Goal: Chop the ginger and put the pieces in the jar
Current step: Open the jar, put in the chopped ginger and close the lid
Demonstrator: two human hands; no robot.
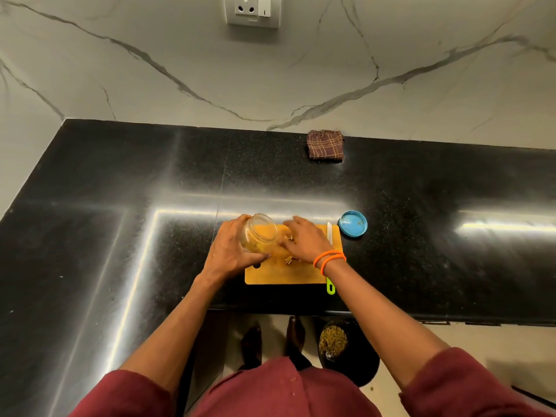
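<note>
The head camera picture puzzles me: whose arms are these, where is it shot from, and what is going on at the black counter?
No machine here: a person wears one wide-angle camera on the head, looking down at their own arms. The left hand wraps around a clear glass jar, tilted with its mouth toward the right hand. That hand, with orange bands on the wrist, rests over small chopped ginger pieces on a yellow rectangular cutting board; whether its fingers grip any, I cannot tell. A knife with a white blade and green handle lies along the board's right edge. To the right sits a round blue lid, inner side up. A folded brown checked cloth lies by the marble wall. On the floor below stands a dark bin.
</note>
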